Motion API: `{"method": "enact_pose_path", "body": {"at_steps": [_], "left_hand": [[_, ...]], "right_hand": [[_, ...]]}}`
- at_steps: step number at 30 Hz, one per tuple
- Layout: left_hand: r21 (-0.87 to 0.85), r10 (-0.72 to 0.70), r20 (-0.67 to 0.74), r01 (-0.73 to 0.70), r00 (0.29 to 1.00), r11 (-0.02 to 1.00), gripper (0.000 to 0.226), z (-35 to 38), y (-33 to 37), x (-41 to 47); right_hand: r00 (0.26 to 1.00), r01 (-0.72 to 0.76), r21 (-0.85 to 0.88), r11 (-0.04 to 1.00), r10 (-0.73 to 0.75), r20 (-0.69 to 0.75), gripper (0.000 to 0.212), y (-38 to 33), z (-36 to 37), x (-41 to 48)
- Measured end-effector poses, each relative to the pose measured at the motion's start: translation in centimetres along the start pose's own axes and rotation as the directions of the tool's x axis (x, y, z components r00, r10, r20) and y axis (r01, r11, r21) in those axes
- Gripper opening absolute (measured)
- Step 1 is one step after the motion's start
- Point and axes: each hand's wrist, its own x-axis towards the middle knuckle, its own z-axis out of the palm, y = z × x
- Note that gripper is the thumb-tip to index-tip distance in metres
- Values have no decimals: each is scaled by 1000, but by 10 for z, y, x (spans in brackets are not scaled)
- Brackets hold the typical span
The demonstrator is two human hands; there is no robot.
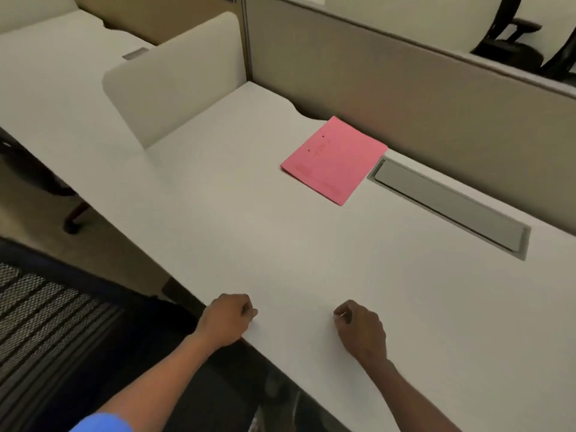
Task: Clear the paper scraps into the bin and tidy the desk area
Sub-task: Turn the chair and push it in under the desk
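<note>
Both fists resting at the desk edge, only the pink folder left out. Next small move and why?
Probably reach the right hand forward to the pink folder. It is the only loose item on the desk, lying flat near the back partition beside the grey cable hatch. No scraps or bin show; whether the left hand holds anything cannot be told.

Desk (pixel 249 238) surface bare from centre out to 9 and 3 o'clock. Pink folder (pixel 335 160) flat at 1 o'clock. Cable tray lid (pixel 448 207) beside it at 2. Partition wall (pixel 405 98) blocks 12–2; white divider (pixel 177 82) blocks 11.
</note>
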Motion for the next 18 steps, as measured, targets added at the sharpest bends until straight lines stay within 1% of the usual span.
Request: {"method": "enact_pose_path", "body": {"at_steps": [6, 11, 14, 18], "left_hand": [[6, 8, 12, -8, 1000, 1000, 21, 34, -57, -66], [-9, -58, 52, 58, 997, 998, 17, 62, -93, -112], [-19, -111, 65, 112, 992, 994, 15, 80, -106, -135], [-57, -154, 109, 161, 982, 985, 19, 107, -113, -168]], "right_hand": [[999, -17, -1, 1000, 17, 30, 8, 18, 29, -78], [997, -50, -16, 999, 50, 51, 6, 31, 45, -134], [996, -11, -42, 999, 15, 86, 6, 42, 53, -159], [986, 92, -88, 992, -79, 146, 12, 54, 64, -188]]}}
